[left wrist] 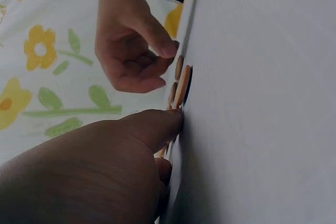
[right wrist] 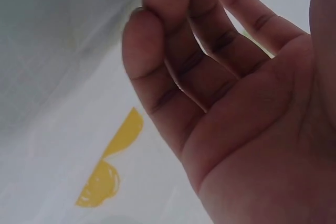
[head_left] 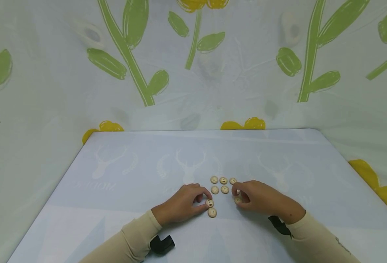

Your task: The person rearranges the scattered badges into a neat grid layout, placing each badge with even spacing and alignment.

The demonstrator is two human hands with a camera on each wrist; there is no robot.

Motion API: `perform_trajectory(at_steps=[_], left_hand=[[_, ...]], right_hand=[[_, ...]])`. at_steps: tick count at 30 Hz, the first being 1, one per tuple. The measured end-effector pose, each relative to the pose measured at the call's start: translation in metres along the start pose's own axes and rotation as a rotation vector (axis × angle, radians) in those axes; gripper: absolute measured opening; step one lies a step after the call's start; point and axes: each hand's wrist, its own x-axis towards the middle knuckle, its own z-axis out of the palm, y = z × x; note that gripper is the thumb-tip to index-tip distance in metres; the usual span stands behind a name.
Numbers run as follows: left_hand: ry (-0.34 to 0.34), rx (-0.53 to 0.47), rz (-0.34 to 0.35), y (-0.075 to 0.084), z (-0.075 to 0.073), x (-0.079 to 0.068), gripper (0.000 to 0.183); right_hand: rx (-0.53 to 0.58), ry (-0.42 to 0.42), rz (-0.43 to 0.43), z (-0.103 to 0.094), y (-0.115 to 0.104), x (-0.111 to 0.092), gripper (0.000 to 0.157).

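Several small round wooden discs with dark marks, like buttons, lie flat on the table. In the head view my left hand point(head_left: 183, 204) pinches one marked disc point(head_left: 209, 203) between thumb and forefinger. Just below it, another disc point(head_left: 212, 212) lies close. Across from it, my right hand point(head_left: 259, 197) has thumb and forefinger curled around a disc point(head_left: 237, 200); one more disc is partly hidden by those fingers. The left wrist view shows discs point(left wrist: 182, 85) edge-on beside the left thumb. In the right wrist view only the right palm and fingers point(right wrist: 144, 45) appear, no disc.
Beyond the hands, a top row of discs point(head_left: 223, 180) and a second row point(head_left: 214, 190) lie close together. They rest on a pale table point(head_left: 131, 175) with faint deer prints. Behind it hangs a flower-patterned cloth point(head_left: 246, 91). Dark straps point(head_left: 162, 244) circle the wrists.
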Motion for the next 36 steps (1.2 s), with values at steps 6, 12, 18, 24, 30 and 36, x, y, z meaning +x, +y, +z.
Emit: perform_trajectory(at_steps=[6, 12, 18, 24, 30, 36], left_hand=[[-0.005, 0.009, -0.003, 0.0, 0.0, 0.0, 0.018], [0.003, 0.017, 0.008, -0.001, 0.001, 0.001, 0.018], [0.008, 0.017, 0.026, -0.002, 0.001, 0.0, 0.018], [0.018, 0.026, 0.033, -0.001, 0.0, 0.0, 0.018], [0.006, 0.02, 0.028, -0.002, 0.0, 0.0, 0.019], [0.002, 0.016, 0.014, 0.0, -0.001, 0.0, 0.018]], right_hand=[[0.01, 0.02, -0.034, -0.001, -0.008, 0.0, 0.017], [0.006, 0.029, -0.082, -0.001, -0.017, 0.0, 0.017], [-0.02, 0.042, -0.131, 0.004, -0.023, -0.002, 0.016], [-0.03, 0.051, -0.167, 0.009, -0.029, -0.002, 0.017], [-0.038, 0.042, -0.192, 0.014, -0.034, -0.002, 0.018], [-0.061, 0.023, -0.204, 0.017, -0.038, -0.002, 0.018]])
